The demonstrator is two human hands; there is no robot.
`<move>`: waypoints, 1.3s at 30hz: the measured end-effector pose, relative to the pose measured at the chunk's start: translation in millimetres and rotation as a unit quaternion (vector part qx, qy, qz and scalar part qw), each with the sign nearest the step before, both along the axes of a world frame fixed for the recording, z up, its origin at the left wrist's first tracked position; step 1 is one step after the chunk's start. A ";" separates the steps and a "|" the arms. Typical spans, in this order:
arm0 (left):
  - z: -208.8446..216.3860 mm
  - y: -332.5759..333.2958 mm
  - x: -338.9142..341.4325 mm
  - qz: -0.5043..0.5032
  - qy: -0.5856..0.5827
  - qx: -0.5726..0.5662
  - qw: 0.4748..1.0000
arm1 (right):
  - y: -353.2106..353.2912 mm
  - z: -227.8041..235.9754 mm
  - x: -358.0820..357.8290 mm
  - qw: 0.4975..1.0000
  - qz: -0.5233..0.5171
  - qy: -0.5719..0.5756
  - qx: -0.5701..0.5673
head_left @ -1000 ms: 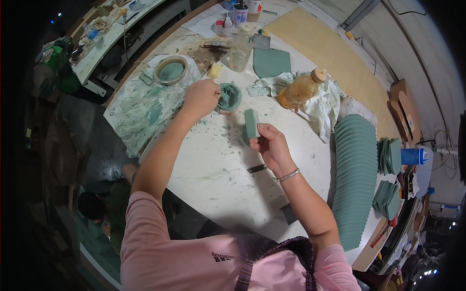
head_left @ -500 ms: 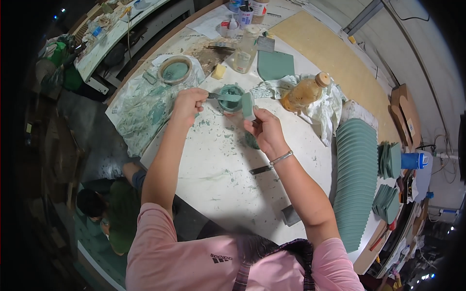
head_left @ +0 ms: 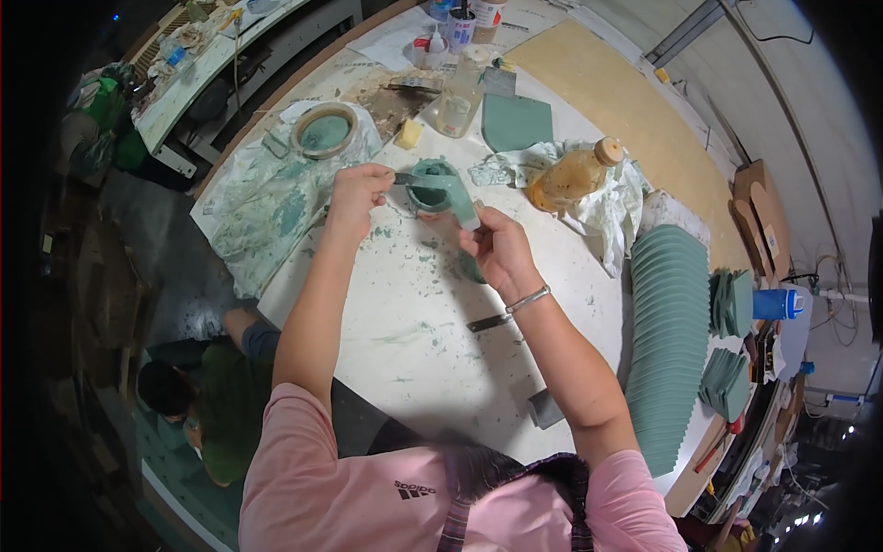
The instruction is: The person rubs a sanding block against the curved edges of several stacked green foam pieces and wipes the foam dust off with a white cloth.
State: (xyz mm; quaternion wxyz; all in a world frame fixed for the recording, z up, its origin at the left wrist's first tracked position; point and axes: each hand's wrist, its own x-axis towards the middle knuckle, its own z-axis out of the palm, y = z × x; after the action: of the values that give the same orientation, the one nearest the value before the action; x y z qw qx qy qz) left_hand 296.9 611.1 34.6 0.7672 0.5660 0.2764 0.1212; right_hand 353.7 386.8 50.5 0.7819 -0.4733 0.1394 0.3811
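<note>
My left hand is closed on the handle of a putty knife, its metal blade reaching right over a round tub smeared with green paste. Between the thumb and fingers of my right hand is a small green slab with a whitish end, tilted beside the tub. The blade's tip meets or overlaps the slab's upper left edge; I cannot tell if they touch. Green crumbs and smears lie on the white tabletop underneath.
A long row of green tiles stands at the right, near an amber bottle on a rag. A clear bottle, yellow sponge and green panel lie beyond. At left, a paste-filled ring rests on plastic; a person sits below.
The slab in my right hand has tilted, its broad green face now turned more upward. My left hand keeps the putty knife at nearly the same spot, and the whole view has shifted slightly.
</note>
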 end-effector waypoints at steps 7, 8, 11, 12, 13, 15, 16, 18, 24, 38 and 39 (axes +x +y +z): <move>7.7 -6.3 -2.7 -0.023 -0.020 0.005 1.000 | -2.5 6.2 -1.5 1.000 0.004 -0.015 0.004; 7.2 -3.1 -3.2 0.002 -0.031 0.026 0.999 | -0.1 6.6 -3.1 1.000 -0.002 -0.013 -0.001; 14.6 -12.0 -4.9 0.016 -0.083 0.158 0.984 | 1.4 0.0 -1.4 1.000 -0.020 -0.011 -0.003; 22.7 -21.6 -7.6 0.015 -0.084 0.157 0.984 | 2.0 -2.1 -0.6 1.000 -0.028 -0.010 0.003; 32.5 -37.2 -10.8 0.015 -0.112 0.326 0.939 | 1.9 -2.6 0.5 0.999 -0.030 -0.011 0.001; 46.7 -58.9 -22.5 0.018 -0.136 0.487 0.862 | 4.8 0.8 -0.1 0.998 -0.069 -0.006 0.010; 50.7 -66.4 -29.7 0.007 -0.188 0.556 0.810 | 6.7 4.1 -2.2 0.998 -0.068 -0.006 0.011; 54.2 -80.0 -47.8 -0.003 -0.239 0.622 0.746 | 10.5 12.6 -5.6 0.996 -0.090 -0.007 0.014; 52.8 -76.1 -38.7 0.059 -0.241 0.625 0.740 | 8.4 8.8 -8.0 0.997 -0.079 -0.008 0.004; 36.9 -83.7 -46.9 0.068 -0.261 0.618 0.739 | 11.6 8.3 -2.9 0.997 -0.078 0.002 0.015; 35.6 -87.7 -52.3 0.059 -0.262 0.609 0.746 | 9.7 5.0 -2.2 0.997 -0.078 0.003 0.018</move>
State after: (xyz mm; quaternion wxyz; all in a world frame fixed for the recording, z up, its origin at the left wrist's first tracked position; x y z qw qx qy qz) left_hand 244.7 523.4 70.2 0.2930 0.8417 -0.0355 0.4522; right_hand 351.5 396.5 55.6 0.8173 -0.4456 0.1717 0.3225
